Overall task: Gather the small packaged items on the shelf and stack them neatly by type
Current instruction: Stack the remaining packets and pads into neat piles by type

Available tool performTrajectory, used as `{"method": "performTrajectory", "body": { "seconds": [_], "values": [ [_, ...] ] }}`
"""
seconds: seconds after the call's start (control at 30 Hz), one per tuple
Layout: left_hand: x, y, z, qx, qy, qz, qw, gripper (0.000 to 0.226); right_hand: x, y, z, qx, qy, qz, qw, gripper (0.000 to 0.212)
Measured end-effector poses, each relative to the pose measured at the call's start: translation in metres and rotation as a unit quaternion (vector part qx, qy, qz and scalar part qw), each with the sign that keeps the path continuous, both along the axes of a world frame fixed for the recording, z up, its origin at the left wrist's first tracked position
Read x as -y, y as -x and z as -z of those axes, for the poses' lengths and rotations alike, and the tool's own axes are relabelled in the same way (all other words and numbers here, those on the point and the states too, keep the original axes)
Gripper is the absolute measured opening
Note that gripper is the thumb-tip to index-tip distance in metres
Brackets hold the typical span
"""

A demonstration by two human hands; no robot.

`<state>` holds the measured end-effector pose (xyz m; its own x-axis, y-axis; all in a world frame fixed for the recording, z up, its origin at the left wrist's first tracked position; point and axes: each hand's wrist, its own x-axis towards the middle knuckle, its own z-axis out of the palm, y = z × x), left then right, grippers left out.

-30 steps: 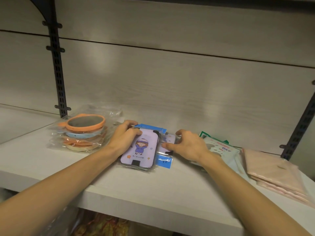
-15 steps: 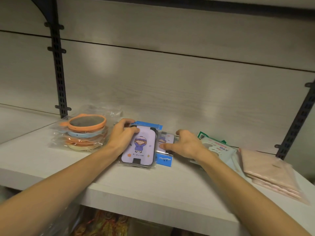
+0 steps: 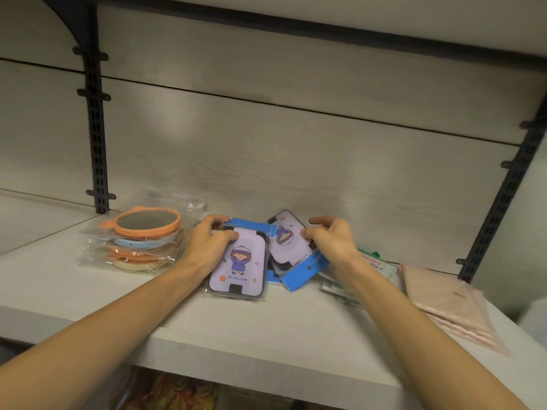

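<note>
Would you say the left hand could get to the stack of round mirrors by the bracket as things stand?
Probably yes. The stack of round mirrors lies just beside the left hand with bare shelf between them. But that hand now holds the purple card pack and would need to let go first.

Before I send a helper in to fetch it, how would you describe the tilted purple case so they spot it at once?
On the white shelf, look right of the stack of round mirrors, between the two hands. The right hand grips the tilted purple case. Unlike the flat purple case under the left hand, it leans up at an angle.
</note>
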<state>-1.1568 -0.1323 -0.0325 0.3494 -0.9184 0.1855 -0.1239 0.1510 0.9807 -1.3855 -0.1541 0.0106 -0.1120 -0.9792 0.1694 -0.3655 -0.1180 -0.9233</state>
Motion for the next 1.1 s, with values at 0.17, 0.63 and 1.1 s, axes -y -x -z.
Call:
{"method": "performTrajectory", "body": {
  "seconds": [0.17,0.63,1.1],
  "values": [
    [0.005,-0.001,0.004,0.003,0.002,-0.004,1.000,0.038,-0.001,0.009,-0.002,0.024,0.037,-0.003,0.999,0.025],
    [0.013,-0.003,0.009,0.020,-0.001,-0.007,1.000,0.035,-0.013,0.069,-0.015,0.104,0.034,-0.002,0.994,0.023],
    [0.018,-0.003,0.012,-0.003,-0.022,0.027,0.999,0.026,-0.007,0.032,0.003,0.340,-0.069,-0.087,0.934,0.025]
  ]
}}
